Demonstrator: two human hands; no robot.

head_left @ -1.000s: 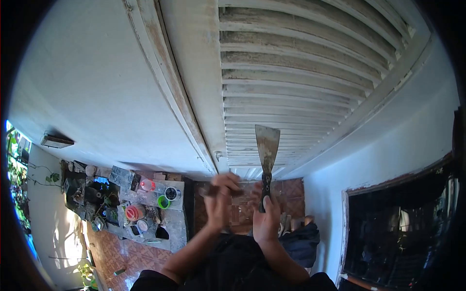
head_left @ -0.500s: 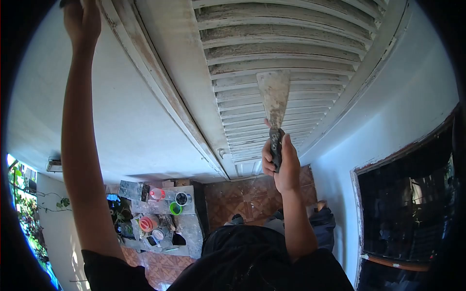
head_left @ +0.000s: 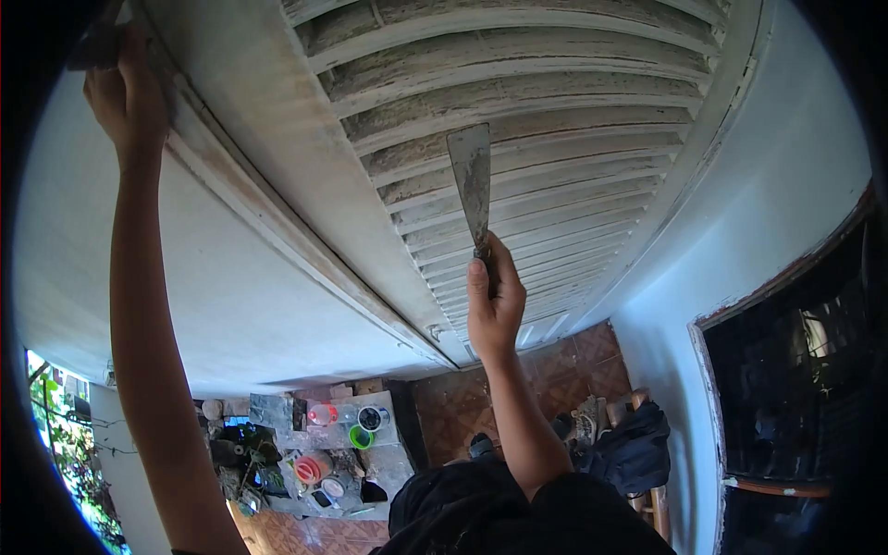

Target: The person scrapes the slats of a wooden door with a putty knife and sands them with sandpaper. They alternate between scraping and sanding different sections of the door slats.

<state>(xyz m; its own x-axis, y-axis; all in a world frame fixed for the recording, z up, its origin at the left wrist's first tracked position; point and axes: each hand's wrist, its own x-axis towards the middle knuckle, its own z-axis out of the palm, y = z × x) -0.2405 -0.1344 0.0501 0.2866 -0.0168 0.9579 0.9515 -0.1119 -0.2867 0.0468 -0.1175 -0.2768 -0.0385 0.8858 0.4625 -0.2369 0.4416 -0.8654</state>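
Note:
My right hand (head_left: 497, 310) is closed around the handle of a putty knife (head_left: 473, 176), whose stained metal blade points up. In this view the blade overlaps the slats of a weathered white louvred shutter (head_left: 527, 97). Up at the left, my left hand (head_left: 131, 102) is raised and closed on a dark, flat object (head_left: 95, 48), partly lost in the dark rim of the picture; I cannot tell what kind it is. That hand is close to the worn wooden frame (head_left: 231, 176) beside the shutter.
Below at the left, a paint-spattered table (head_left: 393, 453) carries a green cup (head_left: 361, 437), a red-lidded container (head_left: 312, 468) and a pot with dark contents (head_left: 373, 419). A dark window (head_left: 786, 388) is on the right. Dark cloth (head_left: 634, 449) lies near my feet on the tiled floor (head_left: 546, 379).
My right hand has moved left and turned, so the putty knife's blade shows at a slant. My left hand has come lower into view, with more of the dark object showing. The view has shifted.

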